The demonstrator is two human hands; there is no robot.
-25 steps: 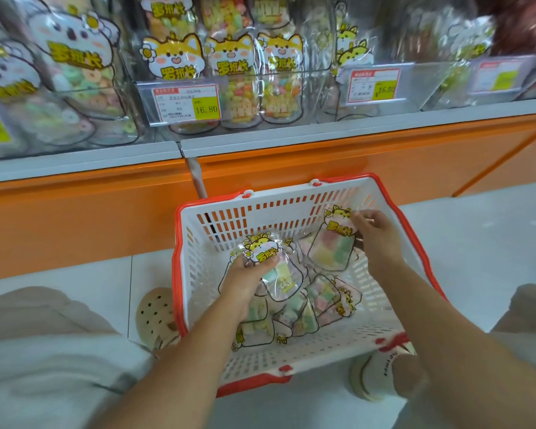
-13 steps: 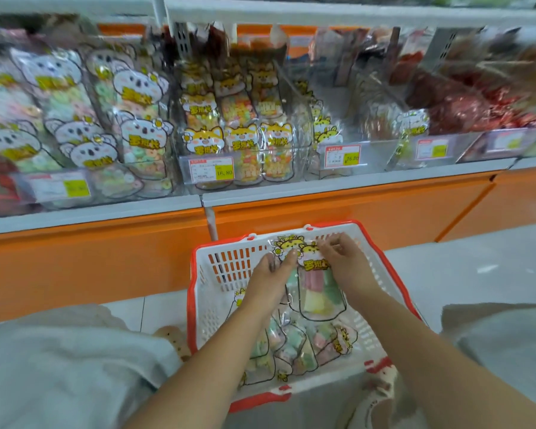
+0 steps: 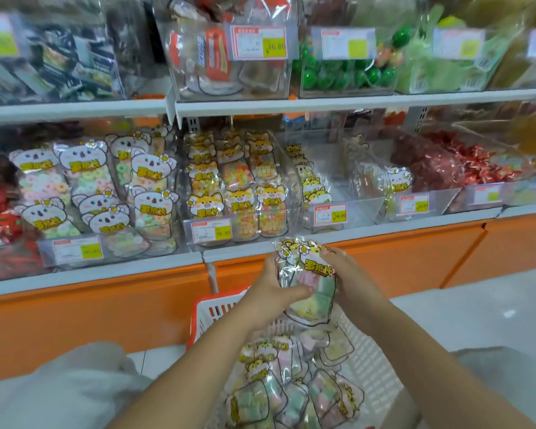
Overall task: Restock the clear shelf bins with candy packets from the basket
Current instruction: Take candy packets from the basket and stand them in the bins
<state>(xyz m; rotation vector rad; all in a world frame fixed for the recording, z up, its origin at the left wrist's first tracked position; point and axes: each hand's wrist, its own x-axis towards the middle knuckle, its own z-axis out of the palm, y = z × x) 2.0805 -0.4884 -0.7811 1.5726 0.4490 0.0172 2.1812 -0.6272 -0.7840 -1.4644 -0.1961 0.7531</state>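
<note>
Shop shelving fills the background: two white shelves [image 3: 322, 104] of clear bins stand over an orange panel [image 3: 90, 311].

Up and to the left of the grip, one bin is packed with koala packets [image 3: 96, 181] of pastel rings. Just above the grip and slightly left, another bin is full of cat packets [image 3: 239, 193], with a price tag [image 3: 211, 232] on its front.

At the centre, both hands hold a small bunch of held packets [image 3: 311, 274] upright above the basket. The left hand [image 3: 271, 292] wraps their left side, with its thumb pressed across the front. The right hand [image 3: 351, 274] grips their right edge, with fingertips curled at the top corner. The packets are clear, with a yellow-lettered animal label and pink, green and yellow blocks inside.

Directly below the grip sits the basket [image 3: 372, 351], white mesh with a red rim, on the floor between the person's knees. A heap of loose packets [image 3: 279, 385] of the same kind lies in it.

Up and to the right of the grip is a sparse bin [image 3: 353, 209], holding only a short row of matching packets along its left wall. Farther right lie red candies [image 3: 440, 162]. High above them, on the upper shelf, are green balls [image 3: 347, 76]. Pale floor [image 3: 477, 320] shows to the right of the grip.
</note>
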